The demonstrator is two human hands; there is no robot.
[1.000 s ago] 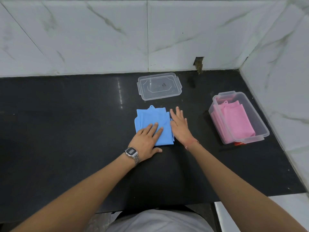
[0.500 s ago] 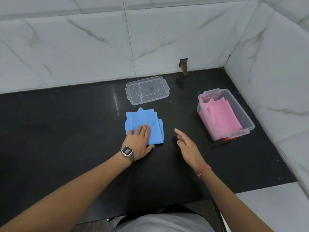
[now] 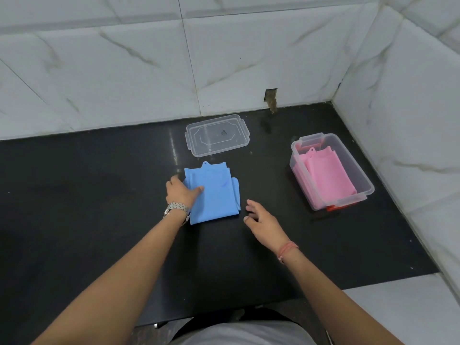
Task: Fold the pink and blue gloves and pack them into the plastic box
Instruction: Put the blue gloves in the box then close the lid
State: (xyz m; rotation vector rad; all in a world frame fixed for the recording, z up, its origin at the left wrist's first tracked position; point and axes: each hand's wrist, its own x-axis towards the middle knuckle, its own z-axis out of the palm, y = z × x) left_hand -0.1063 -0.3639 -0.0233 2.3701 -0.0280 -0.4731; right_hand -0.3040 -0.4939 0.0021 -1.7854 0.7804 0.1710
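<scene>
The left hand (image 3: pixel 181 192) is gripping the left edge of the folded blue gloves (image 3: pixel 214 195) on the black counter (image 3: pixel 74 195). The right hand (image 3: pixel 262 220) is hovering beside them, fingers relaxed and holding nothing, while the pink gloves (image 3: pixel 328 175) are lying inside the plastic box (image 3: pixel 363 178)

Counter (image 3: pixel 99 195): black, glossy, filled the middle of the frame.
Wall tiles (image 3: pixel 124 70): white marble, upper frame and right side.
Wall hole (image 3: pixel 271 98): upper centre, at counter's edge.
</scene>
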